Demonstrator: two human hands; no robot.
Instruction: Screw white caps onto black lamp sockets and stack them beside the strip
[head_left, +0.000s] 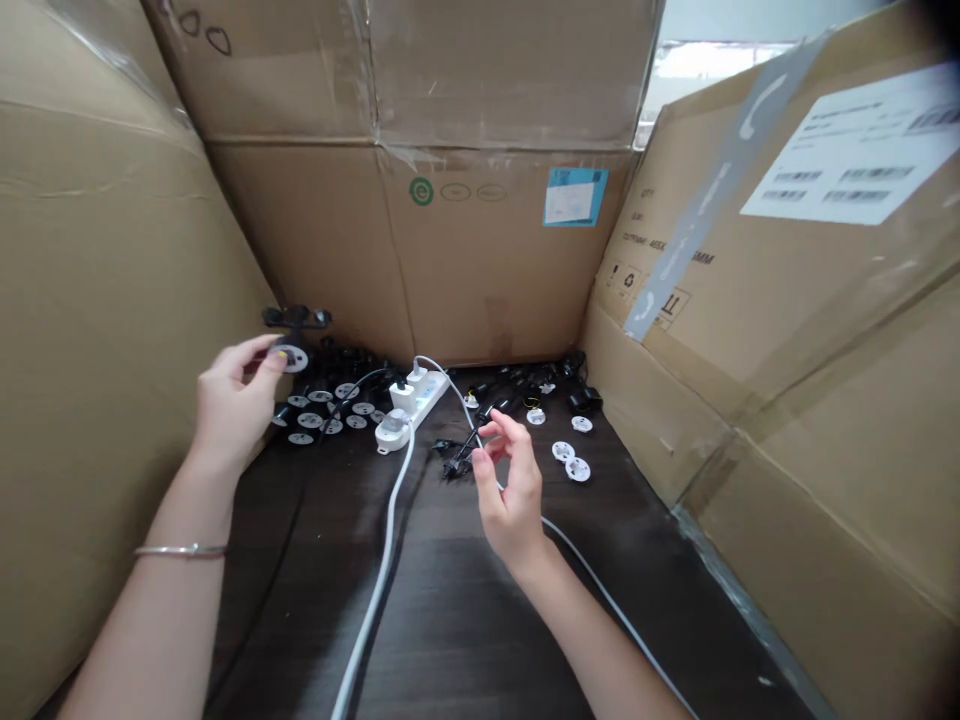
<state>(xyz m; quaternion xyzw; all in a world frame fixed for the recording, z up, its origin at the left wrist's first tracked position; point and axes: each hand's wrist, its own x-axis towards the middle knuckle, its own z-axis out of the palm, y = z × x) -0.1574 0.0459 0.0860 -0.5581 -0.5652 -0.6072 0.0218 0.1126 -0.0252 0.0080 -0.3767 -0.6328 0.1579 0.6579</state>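
My left hand (pixel 232 405) is raised at the left and pinches a small round white-and-black part (pixel 289 357) between thumb and fingers. A silver bangle (pixel 180 550) sits on that wrist. My right hand (pixel 510 480) is in the middle, its fingertips closed on a thin black cable end (pixel 459 460) just above the dark table (pixel 465 620). A white power strip (pixel 411 408) with plugs in it lies between the two hands, and its white cord (pixel 379 580) runs toward me.
Several round white-and-black parts (pixel 322 415) lie left of the strip, three more (pixel 570 455) to the right, and black pieces (pixel 540 385) at the back. Tall cardboard boxes (pixel 420 230) wall the table on the left, back and right.
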